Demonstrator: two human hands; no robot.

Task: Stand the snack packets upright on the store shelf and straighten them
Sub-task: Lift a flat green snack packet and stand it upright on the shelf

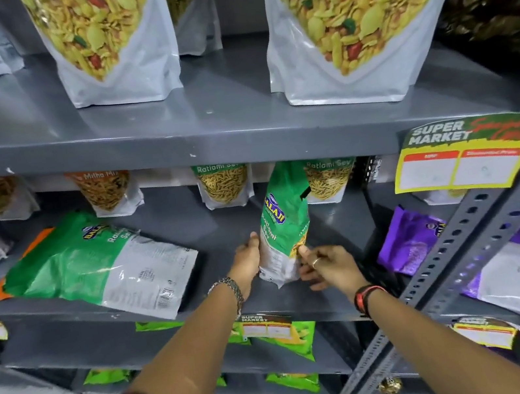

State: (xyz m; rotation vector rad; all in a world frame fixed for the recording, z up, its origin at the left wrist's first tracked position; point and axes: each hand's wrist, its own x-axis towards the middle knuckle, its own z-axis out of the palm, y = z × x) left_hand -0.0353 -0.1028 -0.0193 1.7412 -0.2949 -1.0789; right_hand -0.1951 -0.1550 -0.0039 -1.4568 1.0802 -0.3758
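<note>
A green and white Ratlami Sev packet [284, 216] stands almost upright on the middle grey shelf [228, 302], leaning slightly left. My left hand [249, 260] grips its lower left edge and my right hand [323, 265] pinches its lower right edge. Another green and white packet [90, 263] lies flat on the same shelf to the left, on top of an orange packet [35, 241]. Small clear-window pouches [223, 184] stand upright along the back of this shelf.
Large white mix pouches [111, 39] stand on the shelf above. A slotted steel upright [464, 231] with a supermarket price tag [465, 155] borders the right side. Purple packets [408, 237] lie beyond it. Green packets [288, 333] fill the lower shelf.
</note>
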